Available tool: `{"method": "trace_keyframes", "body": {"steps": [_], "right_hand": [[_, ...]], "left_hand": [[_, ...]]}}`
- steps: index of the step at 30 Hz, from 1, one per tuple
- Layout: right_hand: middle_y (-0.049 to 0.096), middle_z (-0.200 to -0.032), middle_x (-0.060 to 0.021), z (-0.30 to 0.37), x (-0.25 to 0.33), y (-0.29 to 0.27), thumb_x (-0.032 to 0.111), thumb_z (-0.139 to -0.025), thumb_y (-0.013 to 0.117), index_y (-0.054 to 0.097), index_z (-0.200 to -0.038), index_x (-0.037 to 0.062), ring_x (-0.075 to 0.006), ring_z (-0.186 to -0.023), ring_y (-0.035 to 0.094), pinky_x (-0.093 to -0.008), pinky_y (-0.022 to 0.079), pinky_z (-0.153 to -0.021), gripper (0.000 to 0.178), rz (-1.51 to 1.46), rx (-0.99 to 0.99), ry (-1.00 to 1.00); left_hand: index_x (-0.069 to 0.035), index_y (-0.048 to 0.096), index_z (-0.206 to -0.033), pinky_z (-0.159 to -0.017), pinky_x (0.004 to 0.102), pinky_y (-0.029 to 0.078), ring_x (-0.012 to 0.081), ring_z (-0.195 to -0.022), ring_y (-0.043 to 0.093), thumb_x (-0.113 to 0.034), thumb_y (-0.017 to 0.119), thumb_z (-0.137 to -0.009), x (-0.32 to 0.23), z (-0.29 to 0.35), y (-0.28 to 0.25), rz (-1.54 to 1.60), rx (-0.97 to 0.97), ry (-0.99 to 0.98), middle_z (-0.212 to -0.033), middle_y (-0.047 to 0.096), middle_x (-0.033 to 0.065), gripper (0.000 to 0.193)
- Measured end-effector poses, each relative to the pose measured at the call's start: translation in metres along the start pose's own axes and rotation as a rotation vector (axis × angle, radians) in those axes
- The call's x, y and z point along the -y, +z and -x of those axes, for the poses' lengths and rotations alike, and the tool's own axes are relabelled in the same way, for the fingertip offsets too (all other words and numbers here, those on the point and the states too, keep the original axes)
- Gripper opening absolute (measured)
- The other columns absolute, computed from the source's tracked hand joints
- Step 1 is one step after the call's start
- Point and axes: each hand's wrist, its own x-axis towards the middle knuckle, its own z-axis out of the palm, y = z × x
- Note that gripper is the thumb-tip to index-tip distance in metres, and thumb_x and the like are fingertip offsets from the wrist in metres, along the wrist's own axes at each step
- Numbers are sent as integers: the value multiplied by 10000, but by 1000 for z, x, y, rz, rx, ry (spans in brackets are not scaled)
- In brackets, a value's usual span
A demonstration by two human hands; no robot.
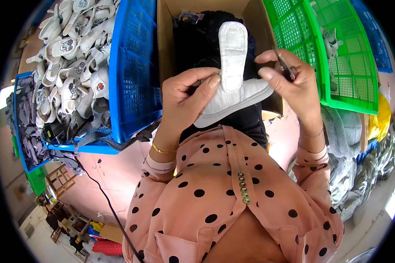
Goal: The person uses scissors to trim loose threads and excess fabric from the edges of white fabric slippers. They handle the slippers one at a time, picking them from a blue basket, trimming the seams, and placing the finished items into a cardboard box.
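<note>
A white fabric shoe upper (226,103) with a long strap standing up from it is in front of my chest. My left hand (186,94) is closed on it, pinching the base of the strap between thumb and fingers. At the shoe upper's right end is my right hand (294,81), its thumb close to or touching the edge. Small thread snips (286,66), metal with a dark red part, lie in the curled fingers of my right hand, pointing up and left. The grip on them is partly hidden.
A cardboard box (170,39) with dark items stands ahead. On the left, a blue crate (136,74) stands beside many white shoe uppers (70,65); on the right is a green crate (349,65). A black cord (105,190) runs down at lower left.
</note>
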Motion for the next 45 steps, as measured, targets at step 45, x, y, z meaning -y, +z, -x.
{"method": "trace_keyframes", "body": {"steps": [45], "right_hand": [[598,-697,-20,-17,1,7,164,-805,788,691,-1001,-3,-45,-578,414,-210,378,-517,275,-30,167,24]], "left_hand": [[17,737,-980,-555,165,419,47,-647,587,-48,704,-843,10,-10,-8,23,-13,-45,-805,712,73,155]]}}
